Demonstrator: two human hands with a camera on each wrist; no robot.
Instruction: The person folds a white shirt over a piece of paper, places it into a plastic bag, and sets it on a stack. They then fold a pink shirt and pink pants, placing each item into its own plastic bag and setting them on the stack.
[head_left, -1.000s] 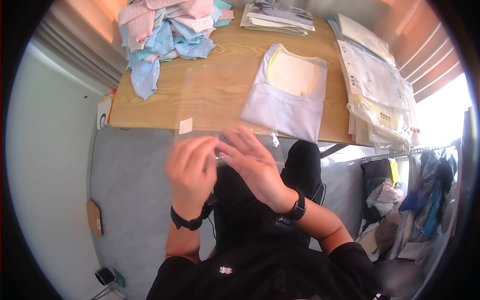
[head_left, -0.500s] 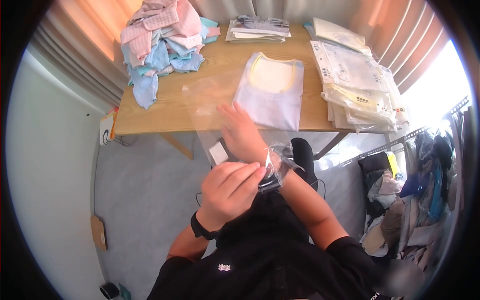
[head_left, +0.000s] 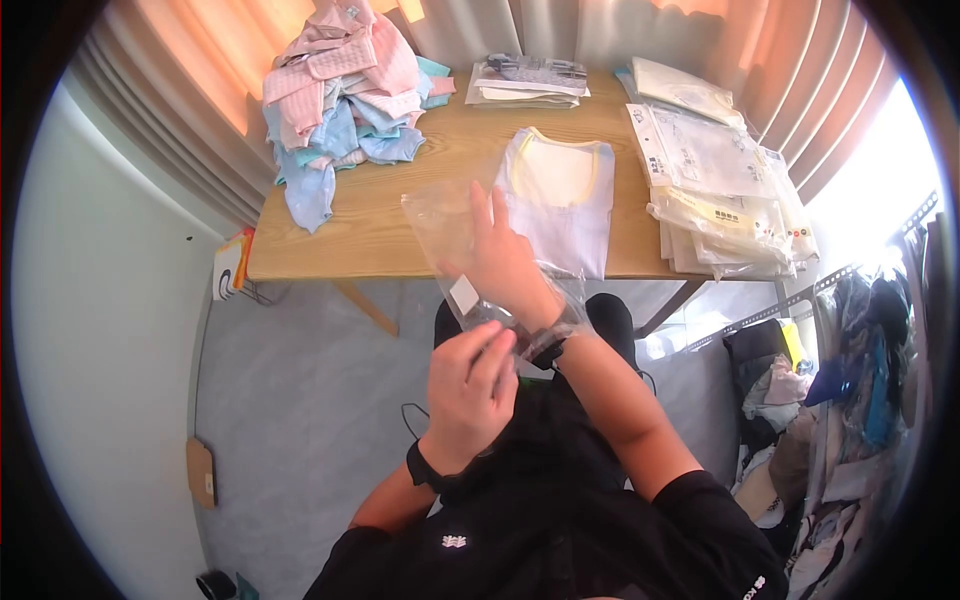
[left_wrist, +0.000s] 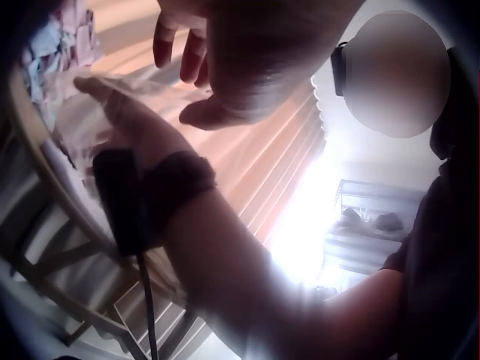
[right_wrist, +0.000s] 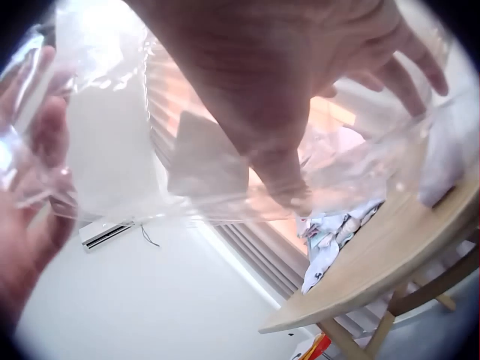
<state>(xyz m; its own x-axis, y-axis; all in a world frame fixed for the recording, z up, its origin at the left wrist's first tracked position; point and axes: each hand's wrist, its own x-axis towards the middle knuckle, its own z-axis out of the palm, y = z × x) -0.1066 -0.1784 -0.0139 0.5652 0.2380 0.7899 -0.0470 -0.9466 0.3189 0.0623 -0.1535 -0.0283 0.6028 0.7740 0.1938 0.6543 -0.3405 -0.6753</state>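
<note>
A clear plastic bag (head_left: 430, 222) with a white label (head_left: 464, 295) is held up near the table's front edge. My right hand (head_left: 508, 268) is inside it, fingers straight and spread, and the film reaches back round the wrist. With curled fingers, my left hand (head_left: 470, 390) pinches the bag's edge beside that wrist. In the right wrist view, film covers my right hand (right_wrist: 300, 82), and my left hand (right_wrist: 37, 172) is at the bag's edge. Beyond the hands, a folded pale lilac garment (head_left: 578, 230) with yellow neck trim lies on the table.
Pink and blue garments are piled (head_left: 345, 95) at the wooden table's (head_left: 330, 250) back left. A flat stack (head_left: 528, 82) lies at the back middle, and packaging bags (head_left: 715, 170) lie at the right. Clothes (head_left: 860, 350) hang on a rack to the lower right.
My right hand has gone from outside the bag to inside it. My left hand has moved to the right and grips the bag's edge by the right wrist. The head view has shifted slightly.
</note>
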